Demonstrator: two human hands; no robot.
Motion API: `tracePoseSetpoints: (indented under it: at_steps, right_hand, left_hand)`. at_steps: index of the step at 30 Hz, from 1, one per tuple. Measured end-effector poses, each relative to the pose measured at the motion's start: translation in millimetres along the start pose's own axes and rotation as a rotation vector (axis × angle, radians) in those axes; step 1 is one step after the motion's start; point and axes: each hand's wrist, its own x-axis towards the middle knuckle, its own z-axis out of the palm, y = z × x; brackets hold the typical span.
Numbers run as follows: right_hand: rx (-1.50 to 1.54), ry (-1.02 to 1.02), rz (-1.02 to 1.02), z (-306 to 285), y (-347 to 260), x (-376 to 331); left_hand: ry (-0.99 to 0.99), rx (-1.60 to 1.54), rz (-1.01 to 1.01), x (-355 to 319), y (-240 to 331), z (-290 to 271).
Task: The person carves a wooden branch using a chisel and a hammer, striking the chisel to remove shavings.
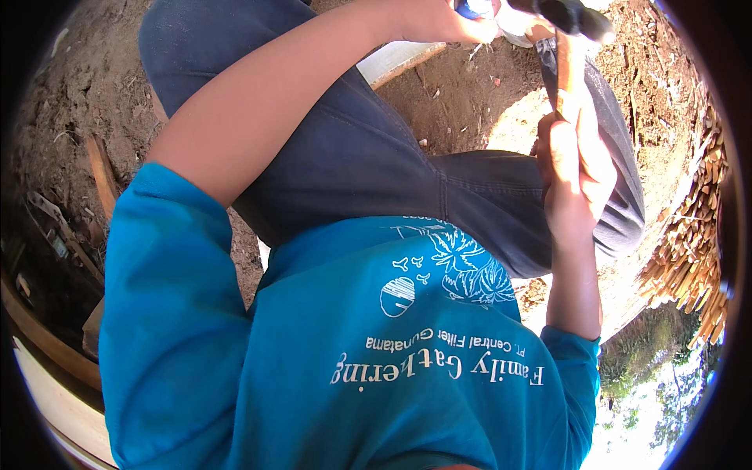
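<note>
Right hand (576, 164): closed round the hammer (570, 59) handle, thumb lying along the wood, above the right thigh. Handle is pale timber with a rounded section; head is black metal, compact, with a blunt rounded end facing right. Top of the head runs out of view.

Left hand (450, 22): just left of the hammer head, thumb against a blue-and-white object (474, 8). Object has a smooth, curved face, mostly cut off, so can't name it. Fingers hidden; can't tell if they're pinching it or just resting. Hammer and object sit near each other; contact not clear. Pale patch between them is too blown out to identify.

Progress: hammer's gripped and up by the other hand. No finished piece I can pick out. Can't tell whether a blow has landed or what's left.

Further out: dark, heavy-weave trousers (337, 149), teal printed shirt (329, 313). Pale flat board (399, 61) with a rough brown edge, beyond the left thigh, on the ground (446, 102): dry crumbly soil, chips scattered. Thin split sticks (697, 235) heaped far right, wood offcut (102, 174) far left.
</note>
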Motion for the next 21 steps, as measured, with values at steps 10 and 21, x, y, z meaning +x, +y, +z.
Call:
tracePoseSetpoints:
  at_steps: [10, 21]
  right_hand:
    - [-0.125, -0.095, 0.152, 4, -6, 7]
    - [-0.025, -0.018, 0.212, 2, 0, 4]
  left_hand:
    - [-0.330, -0.072, -0.002, 5, 8, -17]
    - [-0.233, 0.192, 0.015, -6, 28, -32]
